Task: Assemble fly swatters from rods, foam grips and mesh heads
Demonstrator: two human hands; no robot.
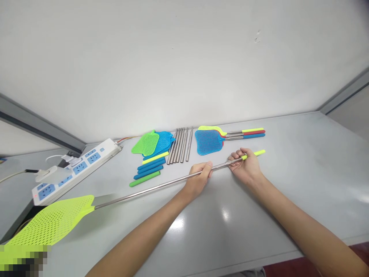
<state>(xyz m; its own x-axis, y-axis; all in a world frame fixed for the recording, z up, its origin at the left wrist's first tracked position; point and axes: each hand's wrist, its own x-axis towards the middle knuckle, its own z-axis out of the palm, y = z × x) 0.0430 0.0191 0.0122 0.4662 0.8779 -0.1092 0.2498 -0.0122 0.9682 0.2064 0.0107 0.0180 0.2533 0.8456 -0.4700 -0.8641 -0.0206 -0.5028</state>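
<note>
A yellow-green fly swatter with an extended metal rod lies slantwise across my view, its mesh head at the lower left. Around the middle of the rod my left hand is closed. My right hand is closed near the far end, its fingers where the rod meets the yellow-green grip. Behind my hands lie fly swatters with collapsed rods: a blue one on top, with yellow and red ones partly hidden under it.
Several metal rods lie side by side at the back. Left of them are loose green and blue mesh heads, with several coloured grips in front. A white power strip with plugs stands at the left. A wall rises behind.
</note>
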